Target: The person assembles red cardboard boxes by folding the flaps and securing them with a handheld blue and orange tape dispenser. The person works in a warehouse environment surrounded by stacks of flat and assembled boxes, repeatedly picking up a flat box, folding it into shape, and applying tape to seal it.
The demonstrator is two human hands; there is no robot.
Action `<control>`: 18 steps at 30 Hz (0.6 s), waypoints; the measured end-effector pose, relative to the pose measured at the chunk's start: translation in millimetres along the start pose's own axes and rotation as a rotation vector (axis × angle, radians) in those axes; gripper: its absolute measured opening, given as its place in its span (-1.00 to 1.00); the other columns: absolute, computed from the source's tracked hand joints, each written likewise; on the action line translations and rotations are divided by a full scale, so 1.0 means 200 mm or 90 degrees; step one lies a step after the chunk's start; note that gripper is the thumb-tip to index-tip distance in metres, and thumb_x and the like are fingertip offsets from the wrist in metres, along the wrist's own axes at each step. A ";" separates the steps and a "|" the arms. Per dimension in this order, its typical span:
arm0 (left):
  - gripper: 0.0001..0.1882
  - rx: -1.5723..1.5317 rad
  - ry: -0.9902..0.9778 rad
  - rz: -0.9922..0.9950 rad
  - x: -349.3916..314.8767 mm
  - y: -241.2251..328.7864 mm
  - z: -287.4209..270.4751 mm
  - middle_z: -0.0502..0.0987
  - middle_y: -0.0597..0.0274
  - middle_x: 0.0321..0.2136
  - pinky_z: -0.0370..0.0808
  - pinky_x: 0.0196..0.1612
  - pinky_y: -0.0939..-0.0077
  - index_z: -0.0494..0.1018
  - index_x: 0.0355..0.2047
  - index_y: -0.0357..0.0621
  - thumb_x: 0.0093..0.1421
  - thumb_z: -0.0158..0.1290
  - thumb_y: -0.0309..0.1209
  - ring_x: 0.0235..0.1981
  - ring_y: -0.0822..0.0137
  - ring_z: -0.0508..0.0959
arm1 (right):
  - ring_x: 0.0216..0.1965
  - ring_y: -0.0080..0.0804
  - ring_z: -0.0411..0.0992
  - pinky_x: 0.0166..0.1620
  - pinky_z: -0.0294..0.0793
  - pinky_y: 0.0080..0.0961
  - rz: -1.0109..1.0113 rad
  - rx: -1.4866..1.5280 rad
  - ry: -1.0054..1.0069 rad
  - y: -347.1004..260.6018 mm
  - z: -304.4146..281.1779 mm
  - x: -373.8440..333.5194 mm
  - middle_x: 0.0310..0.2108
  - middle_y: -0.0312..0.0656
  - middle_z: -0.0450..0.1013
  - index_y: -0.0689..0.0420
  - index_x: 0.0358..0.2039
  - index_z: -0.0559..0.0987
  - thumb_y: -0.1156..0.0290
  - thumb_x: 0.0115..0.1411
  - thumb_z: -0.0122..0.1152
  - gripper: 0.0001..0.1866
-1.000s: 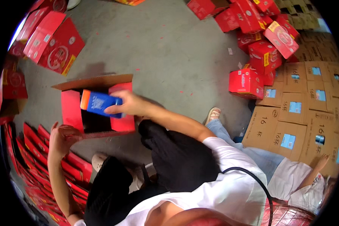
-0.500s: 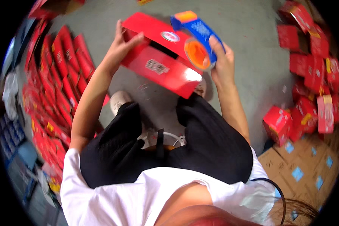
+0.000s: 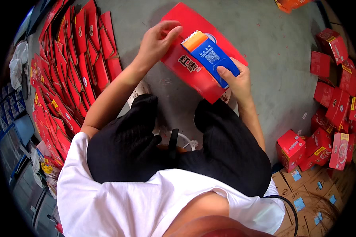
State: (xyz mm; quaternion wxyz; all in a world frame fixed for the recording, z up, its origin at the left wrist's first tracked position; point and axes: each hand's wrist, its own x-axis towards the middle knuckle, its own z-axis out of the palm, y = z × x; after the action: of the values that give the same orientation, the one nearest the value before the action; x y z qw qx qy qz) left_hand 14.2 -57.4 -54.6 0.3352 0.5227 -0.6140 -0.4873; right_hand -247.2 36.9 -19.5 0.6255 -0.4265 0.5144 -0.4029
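Note:
A red printed cardboard box [image 3: 192,85] is held up above my knees, tilted, with its top flap [image 3: 194,19] lying over toward me. My left hand [image 3: 158,41] is at the box's left end, thumb and forefinger curled close together on its edge; the other fingers are partly hidden. In my right hand [image 3: 239,81] is a blue tape dispenser [image 3: 211,57], thumb across its near end. Its orange toothed cutter [image 3: 194,40] points left and lies over the box front. The tape roll is out of sight under the blue cover.
Many flattened red boxes [image 3: 73,75] lean in rows on the left. Made-up red boxes [image 3: 336,104] are piled on the right, above brown cartons [image 3: 304,197] with blue labels. A white plastic bag [image 3: 16,65] hangs at the far left. Grey floor [image 3: 281,59] lies beyond the box.
The dispenser has turned and come down leftward across the box, its orange roll now hidden. The dark gap in the box no longer shows. My left hand has shifted right with the box.

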 end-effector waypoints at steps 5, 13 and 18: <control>-0.64 -0.357 -0.184 -0.423 -0.03 0.17 0.00 0.62 0.23 -0.30 0.53 -0.24 0.68 0.58 -0.16 -0.27 0.29 0.15 -0.17 -0.32 0.48 0.59 | -0.46 -0.72 0.41 -0.38 0.40 -0.71 -0.016 -0.016 -0.021 0.01 0.01 0.01 -0.47 -0.37 0.52 0.26 -0.27 0.62 0.26 0.15 0.40 -0.69; -0.78 -0.297 -0.015 -0.314 0.07 0.00 -0.23 0.58 0.39 -0.40 0.36 -0.32 0.71 0.60 -0.24 -0.22 0.22 0.22 -0.32 -0.40 0.60 0.47 | -0.46 -0.68 0.44 -0.38 0.43 -0.68 -0.028 -0.113 -0.086 -0.11 0.12 0.20 -0.46 -0.30 0.54 0.25 -0.26 0.63 0.17 0.16 0.37 -0.64; -0.82 -0.079 0.177 -0.120 0.22 -0.18 -0.29 0.60 0.34 -0.43 0.40 -0.33 0.67 0.63 -0.31 -0.26 0.19 0.24 -0.37 -0.41 0.55 0.50 | -0.52 -0.64 0.46 -0.46 0.42 -0.64 -0.075 -0.159 -0.059 -0.11 0.23 0.38 -0.54 -0.28 0.53 0.27 -0.40 0.62 0.10 0.15 0.37 -0.59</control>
State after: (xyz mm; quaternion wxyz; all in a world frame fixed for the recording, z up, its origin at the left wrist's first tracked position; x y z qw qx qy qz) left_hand 69.2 -112.9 -76.5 0.4013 0.6186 -0.4789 -0.4764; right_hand -191.4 -35.7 -15.5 0.5657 -0.5485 0.5052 -0.3519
